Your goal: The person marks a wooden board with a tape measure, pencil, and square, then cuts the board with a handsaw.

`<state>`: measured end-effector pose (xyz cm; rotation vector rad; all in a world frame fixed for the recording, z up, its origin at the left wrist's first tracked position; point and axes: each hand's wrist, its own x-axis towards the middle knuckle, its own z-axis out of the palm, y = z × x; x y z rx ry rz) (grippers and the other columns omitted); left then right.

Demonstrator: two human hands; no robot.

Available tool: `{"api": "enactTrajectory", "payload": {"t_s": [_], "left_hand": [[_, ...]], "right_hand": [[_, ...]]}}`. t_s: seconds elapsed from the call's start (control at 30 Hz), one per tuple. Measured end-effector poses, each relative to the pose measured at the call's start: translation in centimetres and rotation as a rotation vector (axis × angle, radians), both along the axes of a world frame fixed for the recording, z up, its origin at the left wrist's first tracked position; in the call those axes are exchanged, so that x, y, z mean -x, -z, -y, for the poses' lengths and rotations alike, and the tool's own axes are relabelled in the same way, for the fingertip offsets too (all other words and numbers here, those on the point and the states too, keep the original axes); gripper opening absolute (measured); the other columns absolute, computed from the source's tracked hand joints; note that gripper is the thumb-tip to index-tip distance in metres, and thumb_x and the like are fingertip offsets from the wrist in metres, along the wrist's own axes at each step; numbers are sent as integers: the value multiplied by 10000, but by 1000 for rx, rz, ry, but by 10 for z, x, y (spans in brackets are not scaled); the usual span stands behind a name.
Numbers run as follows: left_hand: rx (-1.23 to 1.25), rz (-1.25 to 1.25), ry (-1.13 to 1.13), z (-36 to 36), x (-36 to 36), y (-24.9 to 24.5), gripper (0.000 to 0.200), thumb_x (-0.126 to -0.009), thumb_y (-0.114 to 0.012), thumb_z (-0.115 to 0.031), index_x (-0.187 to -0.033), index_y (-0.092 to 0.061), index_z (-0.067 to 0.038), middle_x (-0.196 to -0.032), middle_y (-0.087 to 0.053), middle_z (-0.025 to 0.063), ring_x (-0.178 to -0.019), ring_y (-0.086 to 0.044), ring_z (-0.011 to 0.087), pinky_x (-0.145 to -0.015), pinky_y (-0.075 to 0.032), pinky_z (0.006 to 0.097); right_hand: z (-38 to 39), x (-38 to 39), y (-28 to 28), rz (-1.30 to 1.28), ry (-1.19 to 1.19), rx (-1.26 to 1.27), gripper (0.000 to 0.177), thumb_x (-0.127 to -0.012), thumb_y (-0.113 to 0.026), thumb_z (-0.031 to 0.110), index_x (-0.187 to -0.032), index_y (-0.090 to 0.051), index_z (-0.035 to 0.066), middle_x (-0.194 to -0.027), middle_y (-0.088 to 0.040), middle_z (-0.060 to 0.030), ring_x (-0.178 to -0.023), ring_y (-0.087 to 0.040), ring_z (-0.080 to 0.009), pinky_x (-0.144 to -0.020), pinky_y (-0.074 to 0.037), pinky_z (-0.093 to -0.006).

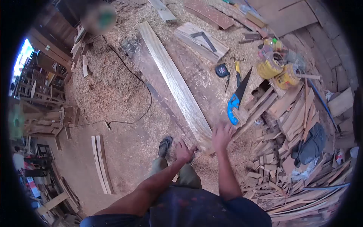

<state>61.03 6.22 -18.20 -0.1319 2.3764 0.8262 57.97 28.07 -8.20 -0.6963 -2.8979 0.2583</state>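
Observation:
A long, pale wooden plank (172,81) lies lengthwise before me, its near end between my hands. My right hand (222,137) is at the right edge of that near end, slightly blurred, with its fingers stretched out and apart. Lower and to the left, my left hand (184,152) is just left of the plank end, above my feet. Its fingers are partly spread, and nothing shows in them. A handsaw (237,99) with a blue handle and dark blade lies just beyond my right hand. Close by are a yellow-and-black tool (238,73) and a tape measure (222,70).
A metal square (204,41) rests on a short board (185,34). Yellow tubs (270,64) stand at the right, above a heap of wood offcuts (272,159). A black cable (150,100) crosses the shavings. Two narrow wood strips (101,164) lie at left.

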Motion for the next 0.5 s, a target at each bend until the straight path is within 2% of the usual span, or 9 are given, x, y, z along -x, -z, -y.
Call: {"api": "enactTrajectory", "payload": {"t_s": [0.03,0.1,0.17,0.27,0.3,0.4,0.43,0.5], "left_hand": [[-227,315,-24,8,12,-32,1009,-1021,-559,-753,-1709,-333,-51,-1720,-405,223,-1596,-368,415,-1289,-280,610],[-590,674,-219,5,20,-65,913,-1033,-530,-744,-1636,-476,-61,-1609,-554,186,-1533,-457,355,-1240,-346,585],[-863,769,-571,-22,2,-33,838,-1040,-503,-737,-1558,-587,-83,-1490,-665,152,-1442,-551,316,-1183,-409,553],[-790,821,-714,-15,8,-32,766,-1048,-480,-744,-1462,-657,-125,-1365,-729,101,-1279,-633,294,-1105,-454,509],[-804,717,-787,-2,5,-65,665,-1048,-595,-646,-1382,-705,-81,-1226,-789,112,-1156,-711,331,-1083,-512,533],[-571,712,-510,49,18,-131,613,-1051,-675,-566,-1423,-659,-80,-1264,-780,117,-1079,-754,308,-972,-594,478],[-660,684,-466,67,19,-139,592,-1045,-698,-549,-1415,-660,-89,-1250,-779,119,-1038,-762,298,-936,-608,470],[-827,628,-365,99,19,-156,554,-1033,-744,-515,-1399,-661,-107,-1223,-777,124,-957,-777,277,-864,-635,452]], "right_hand": [[20,-22,0,71,-24,63,697,-929,-784,321,-1559,-571,112,-1412,-555,-265,-1362,-475,-495,-1148,-425,-596],[61,-67,24,-65,30,154,818,-910,-816,394,-1601,-505,88,-1415,-547,-286,-1341,-490,-526,-1179,-401,-602],[78,-81,22,-30,43,210,840,-909,-821,416,-1609,-485,94,-1450,-536,-289,-1365,-500,-517,-1167,-424,-614],[87,-85,3,139,29,316,843,-916,-833,430,-1597,-496,64,-1477,-557,-293,-1346,-551,-503,-1124,-482,-601],[85,-76,-8,206,8,350,839,-920,-838,432,-1589,-507,48,-1481,-570,-295,-1331,-575,-498,-1106,-504,-591],[74,-66,-32,377,-122,841,760,-958,-831,423,-1547,-567,22,-1475,-644,-261,-1318,-648,-405,-1072,-550,-514],[85,-72,-28,193,-167,1300,636,-1021,-786,398,-1506,-623,21,-1442,-704,-197,-1358,-650,-292,-1109,-526,-439],[110,-76,-38,98,-127,1583,608,-1053,-753,370,-1520,-610,8,-1449,-702,-161,-1375,-629,-254,-1133,-500,-412]]}}
